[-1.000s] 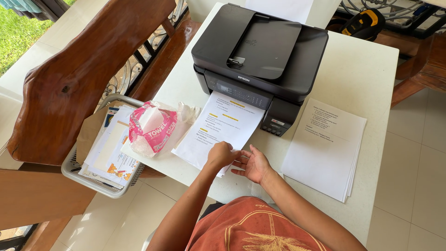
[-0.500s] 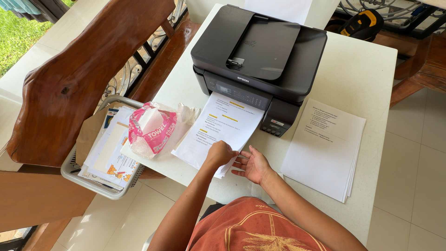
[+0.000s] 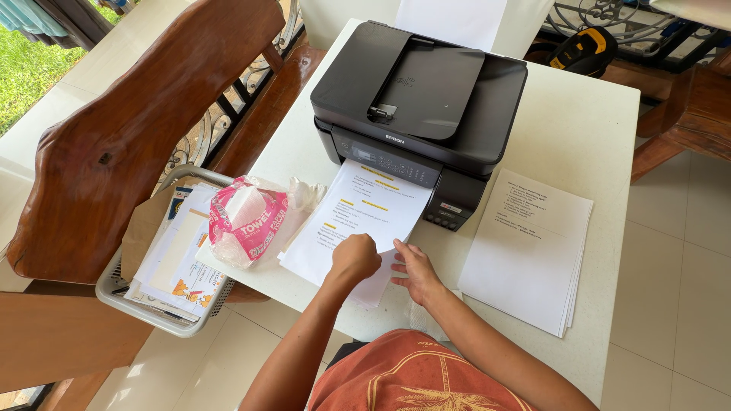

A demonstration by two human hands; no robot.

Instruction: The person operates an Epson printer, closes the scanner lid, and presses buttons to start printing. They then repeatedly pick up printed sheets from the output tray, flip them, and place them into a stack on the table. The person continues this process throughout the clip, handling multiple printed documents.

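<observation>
Printed sheets (image 3: pixel 358 221), light, limp and crease-prone, are clenched at their 6 o'clock edge by the left hand (image 3: pixel 355 259), supported flat-palmed by the open right hand (image 3: pixel 413 270), at the printer (image 3: pixel 419 99) outlet on the worktop (image 3: pixel 586 129).

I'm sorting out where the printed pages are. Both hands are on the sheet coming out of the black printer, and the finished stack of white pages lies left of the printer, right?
Not quite: the stack of white pages lies right of the black printer, as the head view shows. Both the left hand and the right hand are on the printed sheet.
</observation>
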